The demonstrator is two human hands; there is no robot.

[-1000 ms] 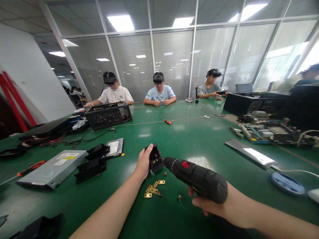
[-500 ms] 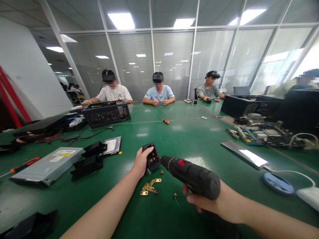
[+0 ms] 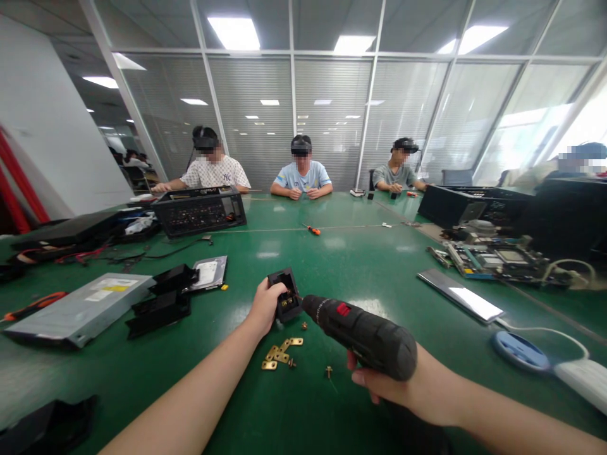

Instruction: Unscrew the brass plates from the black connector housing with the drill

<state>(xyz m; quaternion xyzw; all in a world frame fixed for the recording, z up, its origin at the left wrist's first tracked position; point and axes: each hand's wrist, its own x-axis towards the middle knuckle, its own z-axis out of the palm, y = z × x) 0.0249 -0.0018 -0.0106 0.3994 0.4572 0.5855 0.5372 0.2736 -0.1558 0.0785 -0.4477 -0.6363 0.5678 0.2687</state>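
My left hand [image 3: 262, 308] grips a small black plastic socket part [image 3: 285, 294] with brass contacts inside, holding it on edge on the green table [image 3: 360, 259]. My right hand [image 3: 398, 387] is wrapped round a black electric screwdriver [image 3: 360, 336] with a red mark, whose tip points into the open face of the socket part. Just in front of my hands lie several loose brass plates [image 3: 279, 351] and small brass screws [image 3: 328, 371].
To the left lie black plastic covers [image 3: 159, 304], a silver optical drive [image 3: 78, 308], a hard disk [image 3: 208, 273] and a black chassis [image 3: 200, 211]. At right are a metal strip [image 3: 459, 295], a circuit board [image 3: 493, 259], a blue disc [image 3: 520, 351]. Three people sit across the table.
The socket part has come down from a raised hold to rest on the table, and the screwdriver tip has followed it in closer. The view has tilted slightly.
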